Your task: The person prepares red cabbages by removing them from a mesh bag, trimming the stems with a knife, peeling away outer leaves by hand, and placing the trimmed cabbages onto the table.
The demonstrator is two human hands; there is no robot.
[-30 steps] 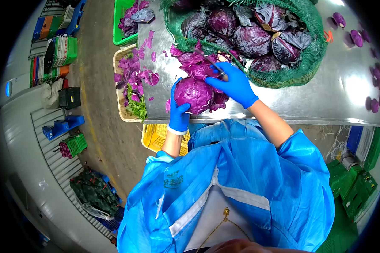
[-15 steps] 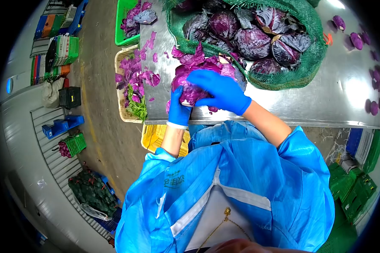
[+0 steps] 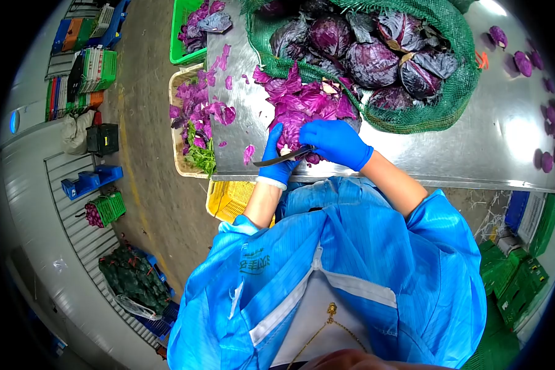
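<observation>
My left hand (image 3: 276,161), in a blue glove, is closed around the near left side of a peeled red cabbage (image 3: 288,131) at the table's front edge. In my right hand (image 3: 336,143), also gloved, is a knife (image 3: 282,158). Its dark blade points left, lying across the cabbage's pale stem end and close to my left fingers. Loose purple cabbage leaves (image 3: 311,102) are heaped just behind the cabbage. Beyond them, a green mesh sack (image 3: 422,126) lies open with several whole red cabbages (image 3: 371,64) in it.
The metal table (image 3: 407,157) carries several small purple vegetables (image 3: 523,63) at the right. On the left stand a green crate (image 3: 177,37) and a cream crate (image 3: 177,151) with leaf scraps. A yellow basket (image 3: 228,200) sits below the table edge.
My right hand has drawn back from over the cabbage toward the lower right, and the knife blade has come into view. My left hand and the cabbage have shifted slightly right.
</observation>
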